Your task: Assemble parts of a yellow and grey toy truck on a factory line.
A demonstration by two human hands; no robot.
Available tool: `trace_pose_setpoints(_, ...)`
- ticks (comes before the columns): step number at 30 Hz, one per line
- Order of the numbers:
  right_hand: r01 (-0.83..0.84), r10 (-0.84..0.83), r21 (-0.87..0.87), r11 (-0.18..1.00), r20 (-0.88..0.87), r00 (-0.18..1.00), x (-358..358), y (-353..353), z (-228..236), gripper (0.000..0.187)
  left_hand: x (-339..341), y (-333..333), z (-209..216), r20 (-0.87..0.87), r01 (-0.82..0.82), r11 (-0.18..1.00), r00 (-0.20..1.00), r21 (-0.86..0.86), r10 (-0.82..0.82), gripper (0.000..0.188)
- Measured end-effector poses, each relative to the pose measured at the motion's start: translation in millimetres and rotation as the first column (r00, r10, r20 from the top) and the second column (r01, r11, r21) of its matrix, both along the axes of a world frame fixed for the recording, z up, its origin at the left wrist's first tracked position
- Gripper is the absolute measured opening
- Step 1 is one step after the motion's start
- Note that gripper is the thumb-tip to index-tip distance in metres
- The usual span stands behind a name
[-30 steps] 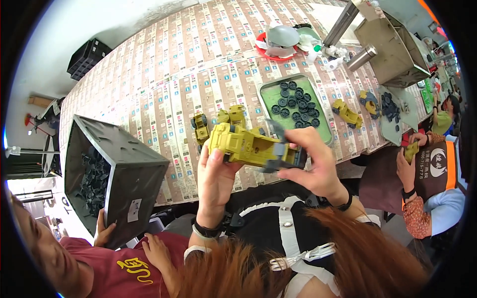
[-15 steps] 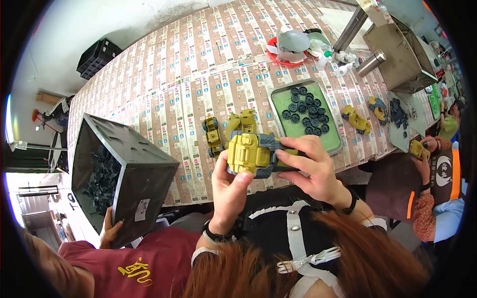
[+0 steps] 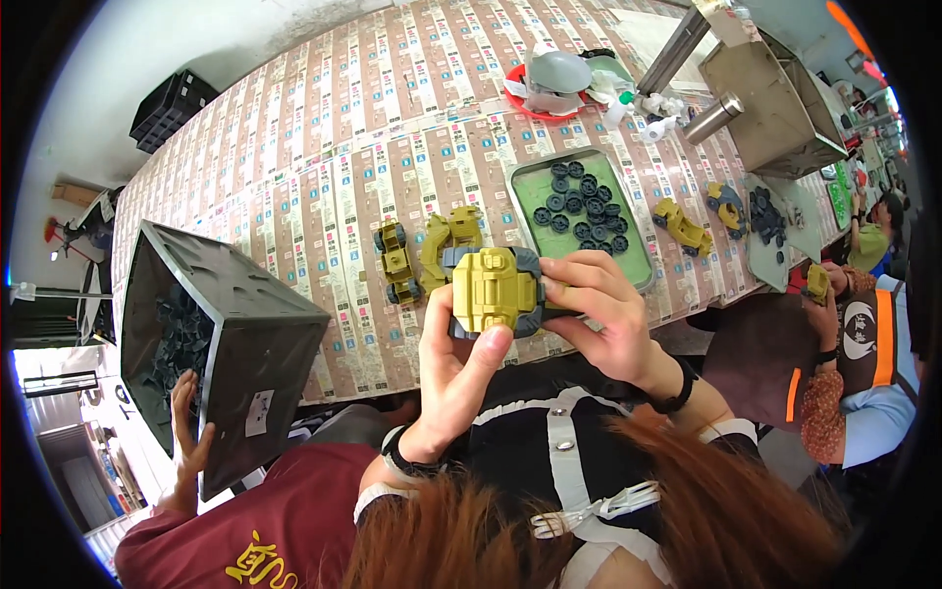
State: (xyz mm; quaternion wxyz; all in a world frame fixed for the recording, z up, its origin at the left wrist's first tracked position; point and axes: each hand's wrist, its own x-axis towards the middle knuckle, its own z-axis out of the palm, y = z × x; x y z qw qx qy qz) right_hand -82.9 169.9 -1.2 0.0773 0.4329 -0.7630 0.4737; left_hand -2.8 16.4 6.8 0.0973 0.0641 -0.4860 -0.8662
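Note:
Over the near table edge, a yellow-and-grey toy vehicle (image 3: 496, 292) is held between both of my hands. My left hand (image 3: 453, 363) grips its left side, with the thumb pressed on the yellow body. At its right end, the bent fingers of my right hand (image 3: 603, 319) close on the dark grey part. Just beyond lie a yellow toy chassis with dark wheels (image 3: 396, 263) and another yellow toy body (image 3: 446, 239). To the right of these, a metal tray with a green bottom (image 3: 636, 267) carries several black toy wheels (image 3: 591, 204).
At left, a person's hand (image 3: 188, 432) touches a tilted grey bin (image 3: 265, 344) of dark parts. More yellow toys (image 3: 684, 228) and dark pieces (image 3: 767, 216) lie right, near a co-worker's hands (image 3: 826, 294). A red basin (image 3: 512, 90), metal post (image 3: 675, 54) and large bin (image 3: 756, 93) stand farther back.
The toy has turned slightly in my hands, and the part sticking out on its right no longer shows. At left, the other person's hand has shifted up at the bin's opening. The whole view has shifted slightly.

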Motion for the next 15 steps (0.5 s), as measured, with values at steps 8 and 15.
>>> trace_pose_setpoints(8, 0.025, -0.014, -0.082, 0.996, 0.134, 0.991, 1.2, 1.7, -8.6, 0.041, 0.6, 0.1, 0.2, -0.017, 0.013, 1.000, 1.000, -0.015, -0.014, 0.027)
trace_pose_setpoints(15, 0.052, -0.046, -0.090, 0.995, 0.064, 0.997, 4.5, 4.5, -9.9, 0.040, 0.8, -1.3, -6.0, 0.040, 0.004, 0.999, 0.999, 0.043, -0.005, 0.027)
